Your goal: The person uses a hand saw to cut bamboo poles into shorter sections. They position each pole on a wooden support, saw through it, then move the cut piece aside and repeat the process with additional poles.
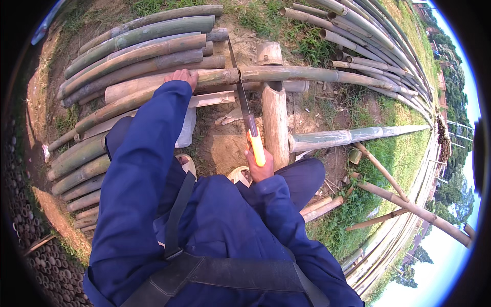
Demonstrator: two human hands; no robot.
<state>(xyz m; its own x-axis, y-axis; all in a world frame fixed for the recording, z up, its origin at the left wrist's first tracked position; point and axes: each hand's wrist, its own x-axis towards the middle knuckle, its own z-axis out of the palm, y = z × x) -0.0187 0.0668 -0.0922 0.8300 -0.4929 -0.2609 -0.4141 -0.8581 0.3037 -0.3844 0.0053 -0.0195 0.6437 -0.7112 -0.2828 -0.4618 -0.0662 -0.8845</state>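
Note:
My right hand (261, 169) is closed round the yellow-orange handle of a hand saw (246, 113). Its long dark blade crosses a long bamboo pole (302, 73) just left of a thick upright bamboo post (276, 125). The blade seems to sit in the pole near a joint; how deep it goes, I cannot tell. My left hand (184, 78) presses on the same pole, left of the blade, with its fingers curled over it. The pole rests in the post near its top, under a short stub (269, 53).
Cut bamboo lengths (148, 40) lie stacked at the left, with more (84, 156) beside my left arm. Long poles (378, 41) are piled at the far right. A horizontal bamboo pole (358, 135) runs right from the post. Slanted poles (409, 204) cross the grass.

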